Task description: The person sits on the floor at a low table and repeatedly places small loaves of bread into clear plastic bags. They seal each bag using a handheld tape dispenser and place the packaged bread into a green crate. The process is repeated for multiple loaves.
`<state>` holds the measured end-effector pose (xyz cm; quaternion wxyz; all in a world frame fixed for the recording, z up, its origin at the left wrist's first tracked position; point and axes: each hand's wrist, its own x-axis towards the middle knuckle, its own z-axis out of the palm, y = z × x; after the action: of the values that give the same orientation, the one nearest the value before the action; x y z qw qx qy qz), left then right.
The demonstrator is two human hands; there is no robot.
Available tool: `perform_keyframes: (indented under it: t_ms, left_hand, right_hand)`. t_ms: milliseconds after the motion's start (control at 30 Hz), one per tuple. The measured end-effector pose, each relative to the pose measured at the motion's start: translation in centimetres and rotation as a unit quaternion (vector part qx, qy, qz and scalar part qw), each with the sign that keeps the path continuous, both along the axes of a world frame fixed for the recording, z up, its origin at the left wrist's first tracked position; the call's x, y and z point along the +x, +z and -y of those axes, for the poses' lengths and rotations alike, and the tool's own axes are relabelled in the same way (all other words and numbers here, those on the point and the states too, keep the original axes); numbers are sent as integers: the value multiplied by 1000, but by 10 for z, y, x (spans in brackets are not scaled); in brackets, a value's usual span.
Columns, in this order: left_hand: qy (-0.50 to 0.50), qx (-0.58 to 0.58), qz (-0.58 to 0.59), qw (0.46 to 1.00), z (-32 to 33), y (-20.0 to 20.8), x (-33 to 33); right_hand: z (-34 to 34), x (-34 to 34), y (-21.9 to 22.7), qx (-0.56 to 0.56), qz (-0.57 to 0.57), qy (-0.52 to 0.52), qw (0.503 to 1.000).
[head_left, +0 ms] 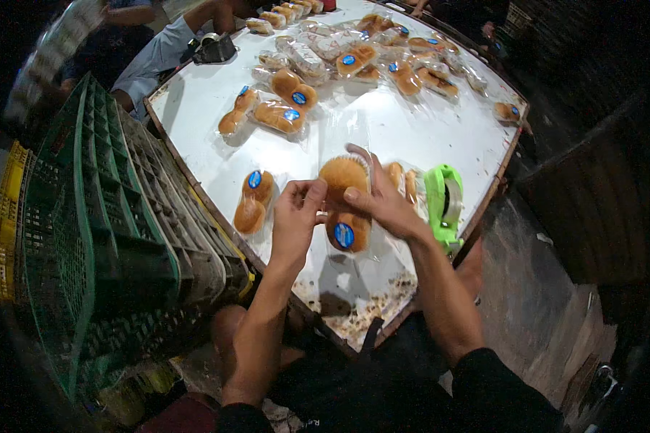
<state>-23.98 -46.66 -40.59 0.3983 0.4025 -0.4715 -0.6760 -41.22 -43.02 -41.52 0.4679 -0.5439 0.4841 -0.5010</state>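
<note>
Between my two hands is a clear bag of buns (345, 178), held over the near part of the white table; a blue round sticker marks its lower bun. My left hand (296, 213) pinches the bag's left side with thumb and fingers. On the other side, my right hand (390, 204) grips it, thumb across the front and fingers behind, partly hidden. Left of my hands lies another bagged pair of buns (253, 202) with a blue sticker. Just right of my right hand stands a green tape dispenser (435, 198), with more bagged buns (395, 173) partly hidden beside it.
Many bagged buns (355, 60) are heaped across the far side of the white table (195, 115). A black tape dispenser (215, 49) sits at the far left edge. Stacked plastic crates (87, 238) stand close on my left. Other people are around the table's far edges.
</note>
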Motion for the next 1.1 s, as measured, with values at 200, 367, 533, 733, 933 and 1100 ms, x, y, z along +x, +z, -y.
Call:
perform_keyframes:
  t_ms: [200,367,533,733,933,1100]
  left_hand:
    - [34,-99,24,994,-46,-10,-21]
    - [76,-348,-3,934,-104,0,-26]
    - [37,-502,131,854,-109,10,-14]
    - [52,-421,134,895,-106,19,9]
    - [82,-195,-1,977,-98,15,-2]
    - [101,-215,-22,971,-89,13,4]
  right_hand:
    - [-97,49,-14,-58,-172,-174,968]
    - [-145,45,27,-184,-123,-306,926]
    - [-149,47,8,-246,-168,-299,906]
    - [-137,26,21,-194,-208,-311,907]
    - [-129,50,9,-102,32,-307,946]
    - [-117,74,36,-149,139,-275,940]
